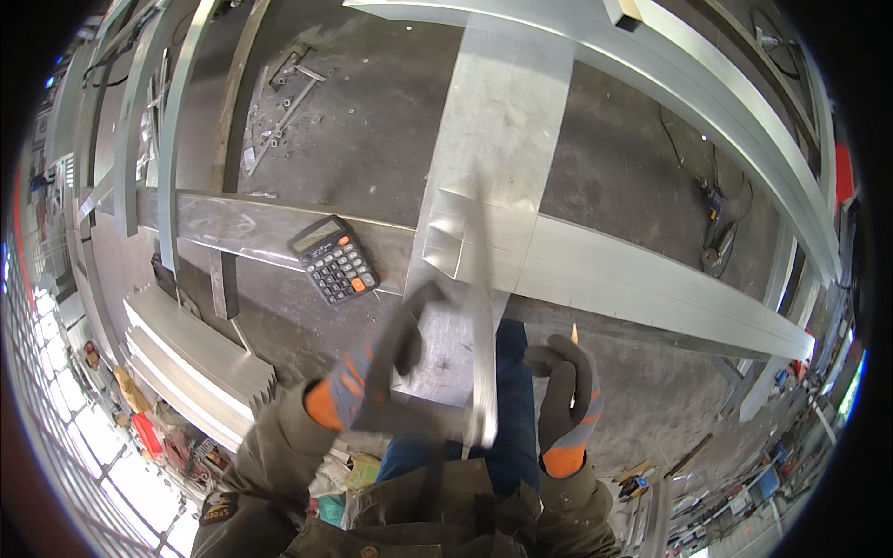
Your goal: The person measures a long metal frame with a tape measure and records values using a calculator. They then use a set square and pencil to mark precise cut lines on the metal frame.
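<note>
In the head view the person stands over a long aluminium beam (595, 270) laid across the workspace, with a flat aluminium profile (498, 139) crossing it at a right angle — probably so that the two can be checked against each other at the joint. The left hand (372, 377), in a dark glove with orange patches, is clenched on the handle of a metal square (479, 316), blurred by motion, whose blade rises over the crossing. The right hand (566, 395), gloved the same, pinches a pencil (574, 333) point-up just beside the beam's near edge. A black calculator (335, 259) with orange keys lies on the beam to the left — within reach. Stacked profiles (195, 358) lie lower left.
</note>
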Demonstrator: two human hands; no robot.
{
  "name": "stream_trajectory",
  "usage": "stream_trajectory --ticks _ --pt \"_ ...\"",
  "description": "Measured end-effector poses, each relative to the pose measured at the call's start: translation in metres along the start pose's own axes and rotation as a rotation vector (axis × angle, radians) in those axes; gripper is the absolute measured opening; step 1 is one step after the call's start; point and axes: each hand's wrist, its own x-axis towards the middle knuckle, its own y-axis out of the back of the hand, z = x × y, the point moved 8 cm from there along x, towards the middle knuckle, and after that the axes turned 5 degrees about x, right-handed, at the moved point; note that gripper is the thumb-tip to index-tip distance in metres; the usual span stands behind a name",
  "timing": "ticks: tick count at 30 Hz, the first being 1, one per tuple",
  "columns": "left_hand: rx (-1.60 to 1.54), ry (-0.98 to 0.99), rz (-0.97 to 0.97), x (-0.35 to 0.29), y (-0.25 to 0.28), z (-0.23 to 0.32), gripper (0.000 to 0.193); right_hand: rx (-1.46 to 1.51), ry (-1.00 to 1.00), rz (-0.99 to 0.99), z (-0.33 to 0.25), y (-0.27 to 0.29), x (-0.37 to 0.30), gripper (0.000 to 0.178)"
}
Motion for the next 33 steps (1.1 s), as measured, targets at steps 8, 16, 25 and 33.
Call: stream_trajectory --ticks 8,16,25,33 --pt "-1.340 0.134 -0.361 -0.032 -0.145 -0.013 0.067 0.426 -0.178 -0.072 0.000 0.001 0.037 0.033" --pt "-0.722 0.231 0.266 0.006 -0.106 -0.049 0.033 -0.123 -0.056 -0.284 -0.055 -0.010 0.132 0.021" --pt "-1.062 0.320 0.676 0.059 -0.117 -0.089 0.034 -0.643 0.462 -0.131 -0.043 0.015 0.173 0.017" --pt "-1.203 0.269 0.701 0.077 -0.114 -0.089 0.044 -0.801 0.616 -0.200 0.000 0.044 0.173 0.019"
